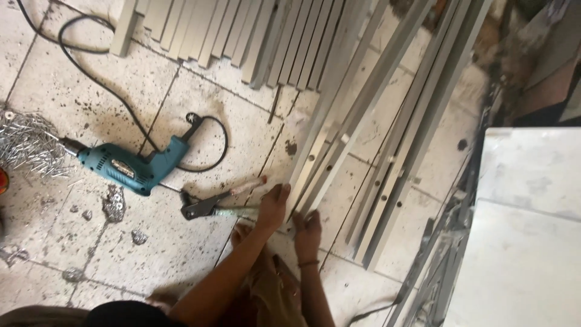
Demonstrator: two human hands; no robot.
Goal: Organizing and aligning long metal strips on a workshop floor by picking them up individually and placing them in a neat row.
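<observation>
Pressing on grey metal channels [324,163], left hand [272,207] and right hand [307,233], fingers together

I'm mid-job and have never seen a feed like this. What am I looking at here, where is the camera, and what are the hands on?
There is no machine: a person works with bare hands, and the single picture comes from a camera worn on their head, looking down at a tiled floor. The left hand and right hand both rest on the near ends of long grey metal profiles with holes along them; whether they grip is unclear. Left of the hands lie a hand riveter, a teal corded drill, and a heap of small metal fasteners. More profiles lie stacked at the top, and a pale slab fills the right.
</observation>
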